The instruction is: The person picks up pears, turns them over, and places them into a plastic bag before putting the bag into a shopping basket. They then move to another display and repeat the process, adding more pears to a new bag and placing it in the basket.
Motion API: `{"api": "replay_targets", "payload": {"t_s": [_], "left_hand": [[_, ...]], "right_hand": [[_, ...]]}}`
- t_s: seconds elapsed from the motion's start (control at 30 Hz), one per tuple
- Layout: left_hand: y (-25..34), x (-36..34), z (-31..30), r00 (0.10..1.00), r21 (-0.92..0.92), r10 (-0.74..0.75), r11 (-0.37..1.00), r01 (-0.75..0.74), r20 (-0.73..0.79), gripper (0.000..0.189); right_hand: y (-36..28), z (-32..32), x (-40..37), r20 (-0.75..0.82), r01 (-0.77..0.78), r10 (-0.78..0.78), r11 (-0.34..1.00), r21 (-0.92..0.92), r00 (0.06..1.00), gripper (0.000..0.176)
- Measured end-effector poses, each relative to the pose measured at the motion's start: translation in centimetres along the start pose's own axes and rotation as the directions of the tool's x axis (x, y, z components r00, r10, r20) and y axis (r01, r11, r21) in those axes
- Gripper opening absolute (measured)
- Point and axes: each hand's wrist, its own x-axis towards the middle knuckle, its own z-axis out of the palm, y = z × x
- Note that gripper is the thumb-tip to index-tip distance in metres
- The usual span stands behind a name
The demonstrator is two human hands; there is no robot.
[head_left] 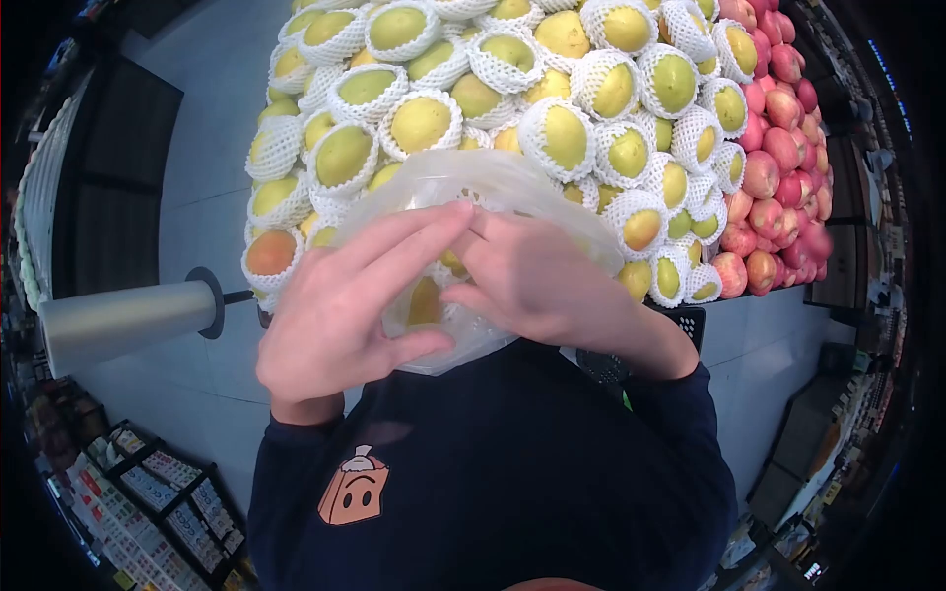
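Observation:
Both hands are over a clear plastic bag (458, 177) with yellow-green fruit (425, 300) showing through it. My left hand (365, 295) lies across the bag's left side, thumb apart from the long fingers, its fingertips meeting the other hand at the top. My right hand (542, 276) is bent over the bag's right side, its fingers curled on the plastic; what they pinch is partly hidden. Behind the bag, yellow-green pears (421, 124) in white foam nets are piled up.
Red apples (783, 148) are heaped at the right of the display. A roll of plastic bags (128, 320) sticks out at the left on a holder. Shelves with packaged goods (163, 483) stand at the lower left. Grey floor (212, 118) lies left of the pile.

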Motion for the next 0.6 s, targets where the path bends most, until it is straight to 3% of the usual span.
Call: {"api": "replay_targets", "payload": {"t_s": [0.13,0.23,0.33,0.6], "left_hand": [[-0.7,-0.3,0.8,0.991,-0.092,0.032,0.995,-0.044,-0.127,0.079],[0.5,-0.3,0.4,0.986,-0.135,-0.036,0.991,0.014,-0.162,0.069],[0.6,-0.4,0.6,0.977,-0.155,-0.015,0.988,-0.019,-0.214,0.062],[-0.3,-0.2,1.3,0.955,-0.159,0.107,0.975,-0.155,-0.275,0.049]], "right_hand": [[-0.6,1.0,0.6,0.091,0.079,-0.067,0.987,-0.139,0.994,0.053],[-0.6,3.5,1.1,-0.025,0.086,-0.092,0.981,-0.172,0.995,0.06],[-2.2,3.6,2.1,0.197,-0.083,0.116,0.982,-0.169,0.974,0.053],[-0.8,7.4,0.6,0.103,0.167,-0.166,0.986,-0.004,0.981,0.03]]}}
